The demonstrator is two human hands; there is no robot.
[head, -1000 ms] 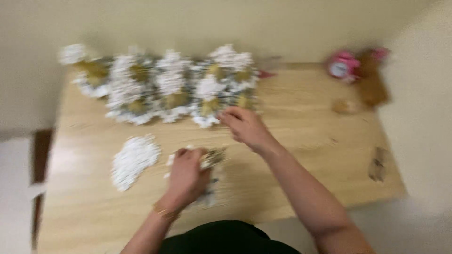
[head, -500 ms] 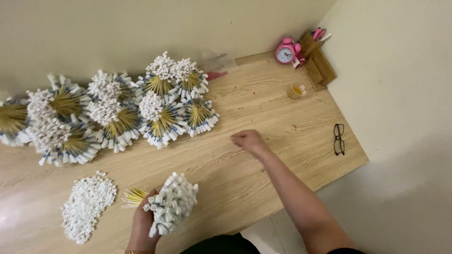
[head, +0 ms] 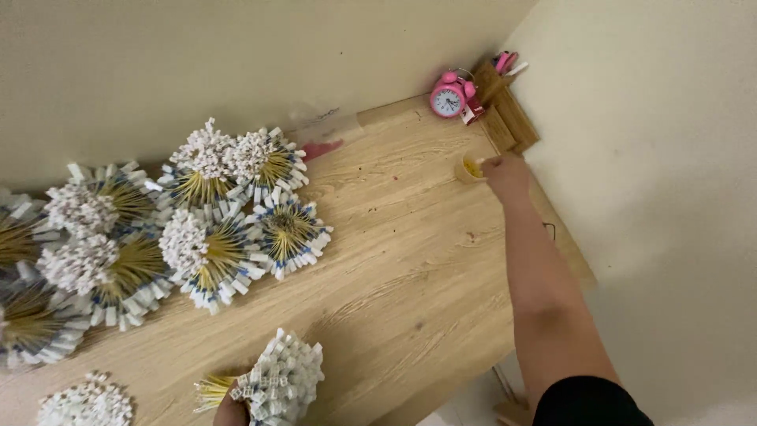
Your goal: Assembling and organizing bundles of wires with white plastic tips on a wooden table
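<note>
Right hand [head: 506,175] reached yellow cup [head: 468,169].

Wooden table [head: 410,260] carrying bundles, a clock and a small cup

Fanned stick bundles [head: 213,237] are lying well left of the right hand's fingers [head: 493,162]; a yellow-filled cup [head: 467,169] is touching them, a pink alarm clock [head: 449,96] standing just beyond.

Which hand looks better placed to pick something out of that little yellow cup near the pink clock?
The right hand, probably: its arm is stretched across the table and the fingers are at the small cup. The left hand is far off at the near edge, gripping a bundle of sticks.
</note>
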